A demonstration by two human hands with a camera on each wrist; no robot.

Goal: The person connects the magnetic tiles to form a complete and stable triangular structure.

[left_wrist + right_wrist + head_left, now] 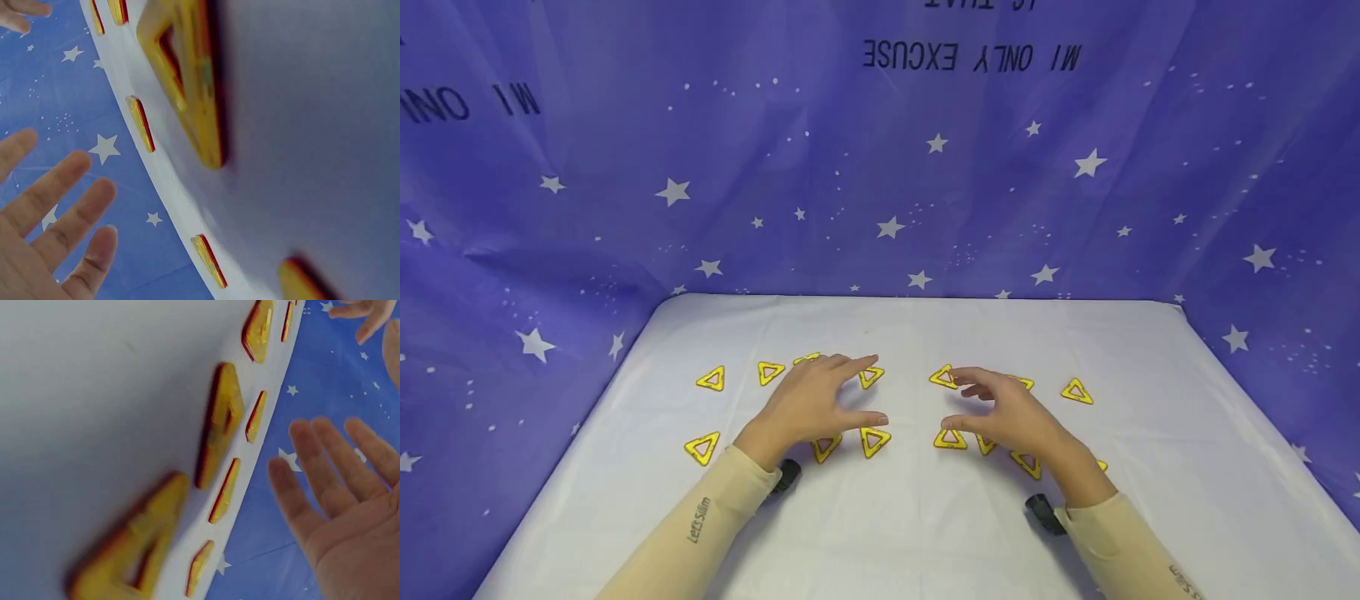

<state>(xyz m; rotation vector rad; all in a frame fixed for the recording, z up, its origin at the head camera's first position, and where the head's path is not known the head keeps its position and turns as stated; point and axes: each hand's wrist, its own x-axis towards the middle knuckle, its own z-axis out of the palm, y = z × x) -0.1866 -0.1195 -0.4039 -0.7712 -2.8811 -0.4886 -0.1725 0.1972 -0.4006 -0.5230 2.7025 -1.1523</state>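
Observation:
Several flat yellow triangle tiles lie in two loose groups on a white table [910, 517]. My left hand [859, 392] hovers over the left group, fingers spread and straight, holding nothing; its index tip is near one tile [870, 377] and its thumb is above another [874, 440]. My right hand [958, 398] hovers over the right group, fingers loosely spread between two tiles [943, 377] [950, 438]. The left wrist view shows the empty left palm [56, 231] beside a close tile [187, 81]. In the right wrist view the bare right palm [337, 494] faces a tile [219, 425].
More tiles lie to the outer sides, at far left [711, 379] [702, 447] and far right [1077, 391]. A purple star-printed cloth [880, 183] hangs behind and to both sides of the table. Black wrist cameras [786, 475] [1045, 512] sit under both beige sleeves.

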